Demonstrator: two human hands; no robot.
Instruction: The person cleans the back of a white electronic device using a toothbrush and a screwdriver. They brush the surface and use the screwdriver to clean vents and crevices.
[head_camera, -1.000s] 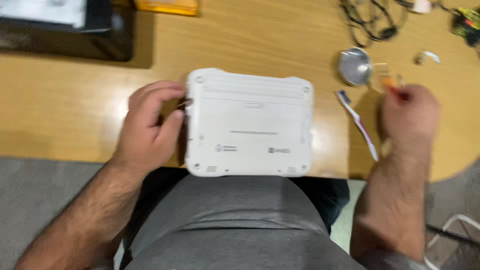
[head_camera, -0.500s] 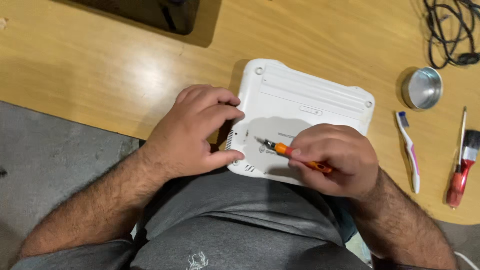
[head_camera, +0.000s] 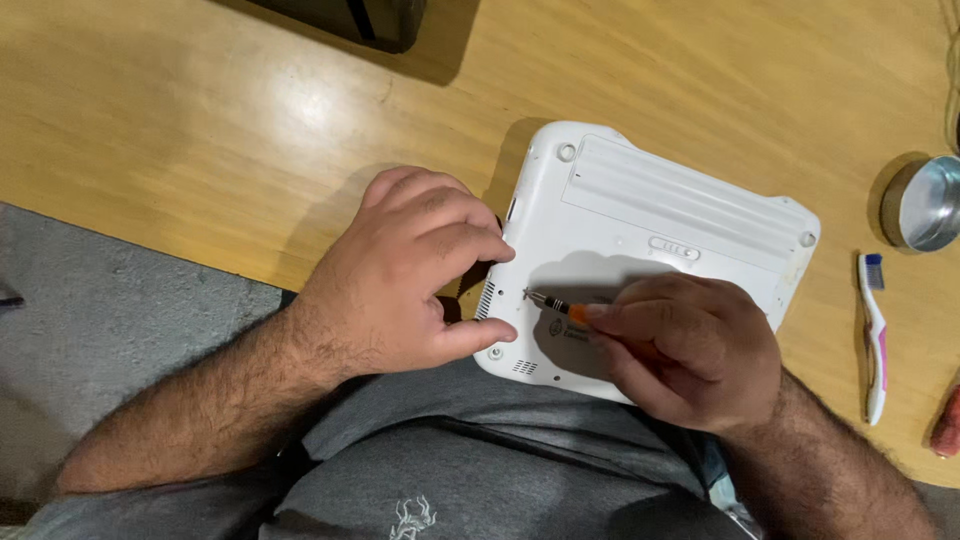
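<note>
A white plastic device (head_camera: 660, 240) — a small laptop-like case turned underside up, with a ribbed battery panel and recessed screw holes at its corners — lies tilted on the wooden table (head_camera: 200, 130), its near edge overhanging the table's front and sitting just above the person's lap. The left hand (head_camera: 400, 275) grips the device's left edge: the fingers are curled over the side and the thumb presses on the underside close to the near-left screw hole, so the hand is clamped on the case. The right hand (head_camera: 680, 350) rests on the lower middle of the case with its fingers pinched together around a small screwdriver (head_camera: 555, 303) that has an orange collar and a dark metal shaft; the tip points left and lies on or just above the white surface, between the two hands — whether it touches cannot be told. To the right of the device, well apart from it, a pink and white toothbrush (head_camera: 873, 335) lies on the table, and beyond that a round metal tin (head_camera: 925, 203) stands near the frame's right edge. A dark object (head_camera: 350, 18) sits at the table's far side.
</note>
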